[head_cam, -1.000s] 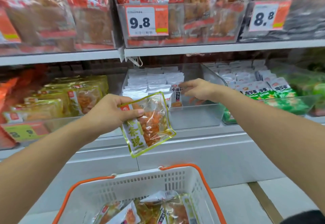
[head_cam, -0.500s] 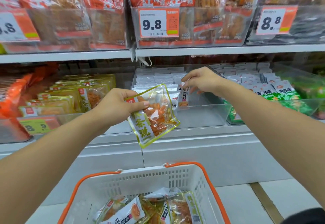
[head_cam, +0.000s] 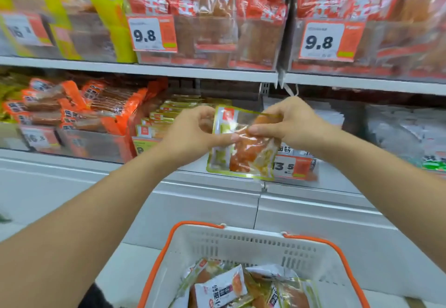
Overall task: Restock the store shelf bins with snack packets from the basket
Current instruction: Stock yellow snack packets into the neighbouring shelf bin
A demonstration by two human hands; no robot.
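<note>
A clear, green-edged snack packet (head_cam: 243,155) with orange pieces inside hangs in front of the lower shelf, held by both hands. My left hand (head_cam: 193,131) pinches its left side with the thumb on the front. My right hand (head_cam: 287,124) pinches its upper right part. Just behind the packet stands the bin of matching green-edged packets (head_cam: 159,124). Below, the white basket with orange handles (head_cam: 241,242) holds several more snack packets (head_cam: 222,288).
Orange-wrapped packets (head_cam: 79,109) fill the bin to the left. A bin of white packets (head_cam: 395,126) sits to the right. The upper shelf (head_cam: 169,69) carries red packets behind 9.8 price tags (head_cam: 152,33). A 13.5 tag (head_cam: 294,166) shows beneath the held packet.
The view has swung left along the shelf. My right hand left the white-packet bin and took hold of the packet beside my left hand.
</note>
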